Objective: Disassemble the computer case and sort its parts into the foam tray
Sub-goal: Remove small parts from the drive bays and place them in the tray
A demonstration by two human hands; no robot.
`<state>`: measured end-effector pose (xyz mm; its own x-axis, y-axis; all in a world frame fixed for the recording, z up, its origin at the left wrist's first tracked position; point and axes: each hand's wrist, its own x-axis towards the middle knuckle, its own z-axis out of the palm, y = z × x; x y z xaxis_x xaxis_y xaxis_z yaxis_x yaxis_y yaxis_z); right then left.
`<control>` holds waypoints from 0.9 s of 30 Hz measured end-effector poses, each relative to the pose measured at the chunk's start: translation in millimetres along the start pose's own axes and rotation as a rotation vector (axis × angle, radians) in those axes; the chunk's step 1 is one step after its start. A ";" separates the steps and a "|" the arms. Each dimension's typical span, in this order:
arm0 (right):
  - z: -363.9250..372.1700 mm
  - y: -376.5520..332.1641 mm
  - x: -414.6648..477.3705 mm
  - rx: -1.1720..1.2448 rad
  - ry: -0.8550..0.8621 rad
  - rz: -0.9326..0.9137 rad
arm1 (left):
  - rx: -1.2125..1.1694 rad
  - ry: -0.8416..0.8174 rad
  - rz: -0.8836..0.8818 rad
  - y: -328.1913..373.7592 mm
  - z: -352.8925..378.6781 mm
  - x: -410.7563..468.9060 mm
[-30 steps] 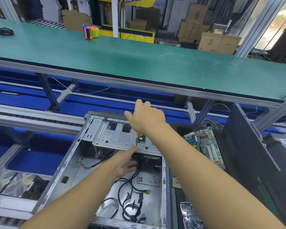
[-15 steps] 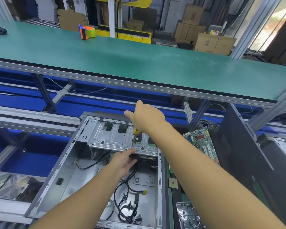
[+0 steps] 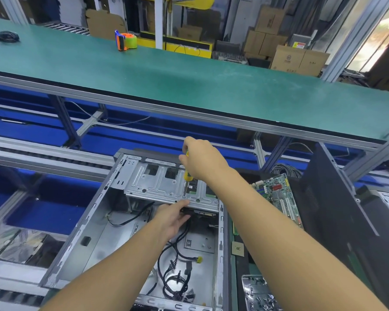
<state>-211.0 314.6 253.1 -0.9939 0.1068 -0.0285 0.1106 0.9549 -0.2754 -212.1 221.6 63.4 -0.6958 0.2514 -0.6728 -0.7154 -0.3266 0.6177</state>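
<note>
— What is at the far left?
— Crinkled shiny bags [image 3: 20, 245] in a bin, cut off by the frame edge. I can't make out what they hold.

— And the computer case?
— The computer case [image 3: 92, 232] lies on its side in the lower middle, open face up, below the long green bench [image 3: 189, 81]. It is bare grey metal with the cover off, and the bottom edge cuts off its near end. A drive cage [image 3: 164, 187] spans the far end.

— The left hand?
— The left hand [image 3: 174, 217] reaches to the cage's near lip. The thumb lies along the edge and the fingertips tuck underneath, out of sight, so I cannot tell whether it grips anything. Below it black cables [image 3: 175, 272] loop loose on the case floor, partly hidden by the forearm.

— The right hand?
— The right hand [image 3: 202, 160] is curled round a yellow screwdriver [image 3: 187, 175], shaft pointing down onto the cage top. The tip is too small to see.

— Right of the case?
— A small square chip [image 3: 237, 251] lies just beside the case wall. A green motherboard [image 3: 276, 196] sits farther back, on what may be dark foam. A blurred tray of screws [image 3: 243, 286] is cut off at the bottom, and a black side panel [image 3: 337, 209] stands tilted at far right.
</note>
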 end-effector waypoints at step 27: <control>-59.3 75.0 -52.5 0.259 0.166 0.208 | 1.207 -0.373 0.542 40.2 54.4 -62.0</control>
<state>-150.4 397.1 291.0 -0.9341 0.3547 0.0406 0.2847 0.8087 -0.5147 -201.3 242.5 152.1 -0.7418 0.6379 -0.2070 0.1706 0.4780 0.8617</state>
